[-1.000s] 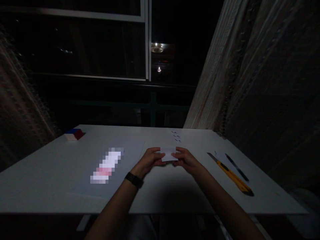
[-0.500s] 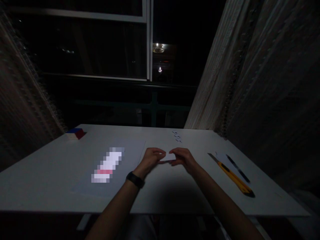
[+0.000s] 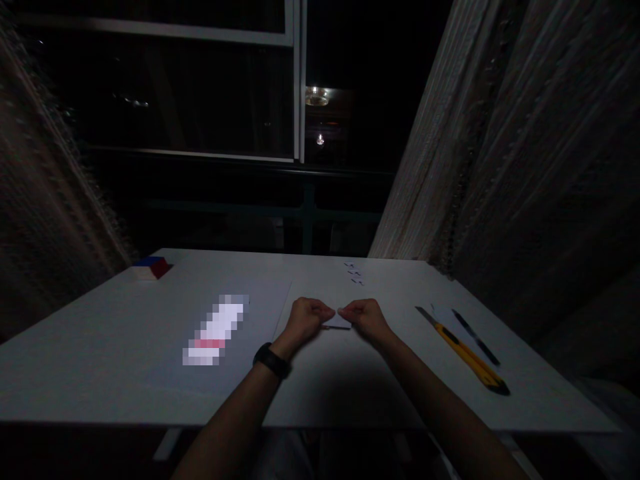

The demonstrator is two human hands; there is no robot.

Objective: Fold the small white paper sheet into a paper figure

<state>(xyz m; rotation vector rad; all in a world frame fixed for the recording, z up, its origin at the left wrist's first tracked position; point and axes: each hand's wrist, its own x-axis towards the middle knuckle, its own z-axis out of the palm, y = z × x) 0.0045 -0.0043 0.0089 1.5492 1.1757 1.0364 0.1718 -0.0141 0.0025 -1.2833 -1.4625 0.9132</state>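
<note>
A small white piece of paper [image 3: 338, 322] lies low on the white table [image 3: 350, 387], pinched between both my hands. My left hand [image 3: 306, 318], with a dark watch on its wrist, is closed on the paper's left edge. On the right edge my right hand [image 3: 364, 317] is closed too, fingertips nearly meeting the left ones above the paper. Most of the paper is hidden under the fingers.
A yellow utility knife [image 3: 467, 357] and a dark pen [image 3: 475, 337] lie to the right. Several tiny paper bits [image 3: 354, 272] sit beyond the hands. A large sheet with a blurred patch [image 3: 215, 330] lies left, and a red and blue block [image 3: 150, 267] at the far left corner. Curtains hang at both sides.
The paper, held up facing me a second ago, has been brought down flat to the table. Both hands lowered and curled tighter onto it.
</note>
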